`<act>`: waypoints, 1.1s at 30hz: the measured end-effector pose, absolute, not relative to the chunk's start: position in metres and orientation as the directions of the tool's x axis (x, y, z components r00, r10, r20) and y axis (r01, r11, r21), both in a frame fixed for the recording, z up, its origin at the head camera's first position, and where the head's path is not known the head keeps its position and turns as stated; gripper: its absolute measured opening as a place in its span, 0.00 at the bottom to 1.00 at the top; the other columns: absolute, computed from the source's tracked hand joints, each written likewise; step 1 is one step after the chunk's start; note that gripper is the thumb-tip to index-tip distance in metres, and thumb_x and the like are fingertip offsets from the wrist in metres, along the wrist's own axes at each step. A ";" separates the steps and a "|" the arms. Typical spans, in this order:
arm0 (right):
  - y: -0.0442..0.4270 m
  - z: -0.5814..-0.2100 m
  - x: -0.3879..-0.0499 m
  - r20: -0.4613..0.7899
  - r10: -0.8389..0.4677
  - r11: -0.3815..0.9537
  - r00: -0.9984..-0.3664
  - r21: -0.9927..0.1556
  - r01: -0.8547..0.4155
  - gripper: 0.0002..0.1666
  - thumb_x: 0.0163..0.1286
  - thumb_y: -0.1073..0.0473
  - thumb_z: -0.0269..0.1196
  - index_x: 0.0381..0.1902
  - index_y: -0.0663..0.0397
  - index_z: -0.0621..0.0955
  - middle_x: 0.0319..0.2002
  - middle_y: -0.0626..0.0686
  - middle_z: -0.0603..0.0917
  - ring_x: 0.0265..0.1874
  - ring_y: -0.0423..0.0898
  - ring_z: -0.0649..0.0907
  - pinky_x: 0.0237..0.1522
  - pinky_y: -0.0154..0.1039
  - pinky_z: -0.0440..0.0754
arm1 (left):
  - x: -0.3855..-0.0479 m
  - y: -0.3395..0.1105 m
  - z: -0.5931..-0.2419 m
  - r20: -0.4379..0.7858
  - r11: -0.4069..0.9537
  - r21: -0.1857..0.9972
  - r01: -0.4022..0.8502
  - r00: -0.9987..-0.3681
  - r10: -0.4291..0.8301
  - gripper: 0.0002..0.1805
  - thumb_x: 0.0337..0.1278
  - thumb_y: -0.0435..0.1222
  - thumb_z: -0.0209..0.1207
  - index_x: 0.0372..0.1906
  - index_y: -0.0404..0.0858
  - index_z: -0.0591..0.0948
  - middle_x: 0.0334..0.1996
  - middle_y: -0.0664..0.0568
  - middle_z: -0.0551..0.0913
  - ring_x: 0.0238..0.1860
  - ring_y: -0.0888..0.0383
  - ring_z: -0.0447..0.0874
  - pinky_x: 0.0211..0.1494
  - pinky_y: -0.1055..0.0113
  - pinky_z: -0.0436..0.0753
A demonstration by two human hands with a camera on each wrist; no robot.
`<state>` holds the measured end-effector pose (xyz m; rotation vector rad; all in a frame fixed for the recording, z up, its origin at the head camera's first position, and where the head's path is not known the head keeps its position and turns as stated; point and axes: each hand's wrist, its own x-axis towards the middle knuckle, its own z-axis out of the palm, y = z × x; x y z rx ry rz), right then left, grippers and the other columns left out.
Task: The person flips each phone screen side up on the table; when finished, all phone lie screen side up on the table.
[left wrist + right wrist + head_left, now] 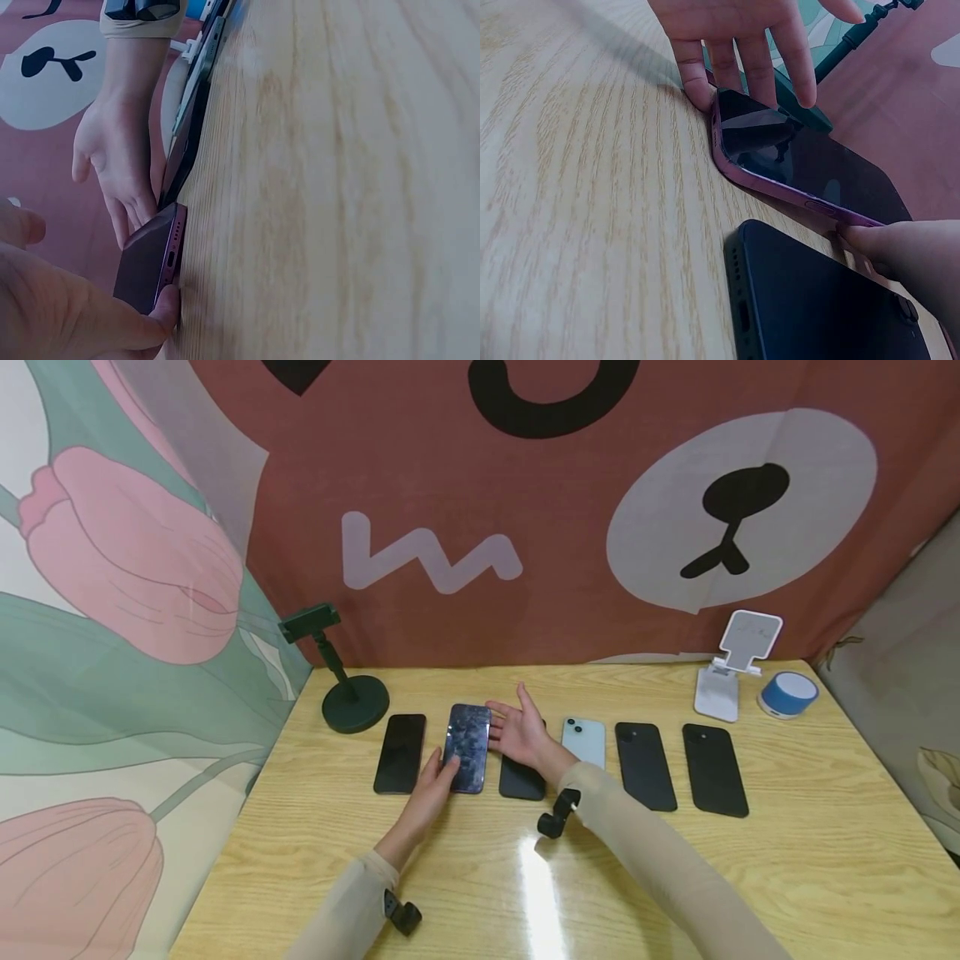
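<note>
Meanwhile, the left hand [429,792], fingers straight, touched the purple-edged phone [468,732] near the back edge of the worktop [457,877]; the right hand [525,735], fingers spread, touched its side.

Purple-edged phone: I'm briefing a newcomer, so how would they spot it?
On the yellowish wood table, find the person's left hand and right hand. Between them is the purple-edged phone, second phone from the left. Its mottled bluish screen sets it apart from the black-screened phone on its left and the black phone on its right.
</note>
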<state>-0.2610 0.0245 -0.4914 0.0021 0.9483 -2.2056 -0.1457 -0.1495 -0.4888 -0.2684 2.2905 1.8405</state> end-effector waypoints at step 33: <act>0.018 -0.491 -0.254 -0.259 -0.584 -0.433 -0.770 -0.702 0.565 0.53 0.68 0.26 0.27 0.74 0.58 0.36 0.73 0.62 0.28 0.72 0.57 0.33 0.70 0.50 0.34 | -0.141 -0.151 -0.486 -0.289 0.233 0.929 -0.287 -0.957 -0.030 0.41 0.69 0.51 0.46 0.74 0.34 0.45 0.70 0.30 0.50 0.70 0.37 0.49 0.65 0.44 0.62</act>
